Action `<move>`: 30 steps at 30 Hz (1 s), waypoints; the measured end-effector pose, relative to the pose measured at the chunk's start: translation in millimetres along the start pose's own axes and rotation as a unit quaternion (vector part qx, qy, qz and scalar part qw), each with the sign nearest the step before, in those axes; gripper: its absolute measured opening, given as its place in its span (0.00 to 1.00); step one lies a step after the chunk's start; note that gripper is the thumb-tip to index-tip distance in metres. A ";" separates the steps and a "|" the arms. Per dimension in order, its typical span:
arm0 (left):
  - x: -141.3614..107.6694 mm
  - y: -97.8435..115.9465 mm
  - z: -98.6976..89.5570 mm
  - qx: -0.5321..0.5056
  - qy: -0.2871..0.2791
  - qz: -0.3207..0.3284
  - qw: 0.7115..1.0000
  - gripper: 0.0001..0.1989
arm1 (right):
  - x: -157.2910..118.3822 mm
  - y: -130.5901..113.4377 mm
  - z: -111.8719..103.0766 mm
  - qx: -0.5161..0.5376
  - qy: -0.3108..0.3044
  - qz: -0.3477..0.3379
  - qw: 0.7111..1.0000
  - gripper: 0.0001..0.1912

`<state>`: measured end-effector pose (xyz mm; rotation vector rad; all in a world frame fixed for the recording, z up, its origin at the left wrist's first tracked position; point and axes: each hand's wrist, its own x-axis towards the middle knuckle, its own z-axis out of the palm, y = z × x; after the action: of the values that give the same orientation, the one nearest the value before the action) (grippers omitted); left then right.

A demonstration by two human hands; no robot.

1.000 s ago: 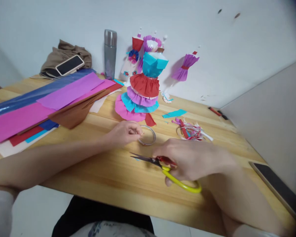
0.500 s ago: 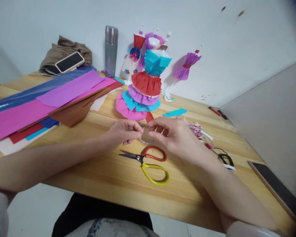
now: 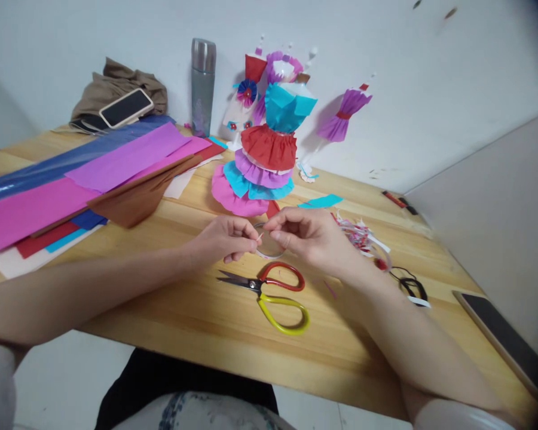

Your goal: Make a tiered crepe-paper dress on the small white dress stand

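Observation:
Above the table, my left hand point(image 3: 231, 240) is closed, thumb and forefinger pinching a small pale sliver point(image 3: 260, 237) too small to identify. My right hand point(image 3: 307, 237) faces it, fingers curled and thumb close to the forefinger; whatever it pinches, if anything, is hidden. Partly covered by both hands, a ring like a tape roll point(image 3: 271, 254) shows behind the fingertips. Just below them lie scissors point(image 3: 254, 285) with one red and one yellow handle, blades slightly apart and pointing left. Beyond my hands stands a doll-sized paper dress point(image 3: 269, 149) in layered turquoise, red, purple and pink.
Coloured crepe paper sheets point(image 3: 78, 185) are stacked at left, near a phone point(image 3: 126, 108) on brown cloth point(image 3: 116, 83). Behind stand a flask point(image 3: 202, 89) and smaller paper dresses point(image 3: 346, 113). Paper scraps point(image 3: 361, 236), black cord point(image 3: 415, 289) and a dark tablet-like device point(image 3: 497, 334) lie right.
The thumb and forefinger of my right hand have drawn closer together. My left hand keeps its pinch almost in place. The view has shifted slightly.

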<state>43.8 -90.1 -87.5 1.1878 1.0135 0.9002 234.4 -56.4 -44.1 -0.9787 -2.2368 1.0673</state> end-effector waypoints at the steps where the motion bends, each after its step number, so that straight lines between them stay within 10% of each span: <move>1: -0.1 0.3 0.0 0.000 0.000 0.000 1.000 0.04 | 0.5 0.6 1.0 0.001 0.003 -0.007 1.000 0.07; 11: -1.9 0.2 1.1 -0.022 -0.031 -0.006 0.999 0.07 | -2.0 -4.9 4.4 -0.119 -0.005 -0.108 0.987 0.06; 20: -2.4 -8.6 -7.0 -0.196 -0.080 -0.047 0.976 0.19 | -2.8 -10.7 5.0 0.039 0.152 -0.083 0.984 0.07; 23: -2.8 -10.2 -4.5 -0.199 -0.035 -0.087 0.975 0.14 | -1.4 -15.3 -1.2 0.052 0.207 -0.092 0.973 0.07; 30: -3.0 -10.4 -5.9 -0.206 0.173 -0.089 0.959 0.18 | 11.0 -17.2 11.4 -0.302 0.305 -0.241 0.870 0.13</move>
<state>37.6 -92.9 -97.7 0.5896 1.1206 1.1317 213.0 -60.9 -35.7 -0.7556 -2.0894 -0.1836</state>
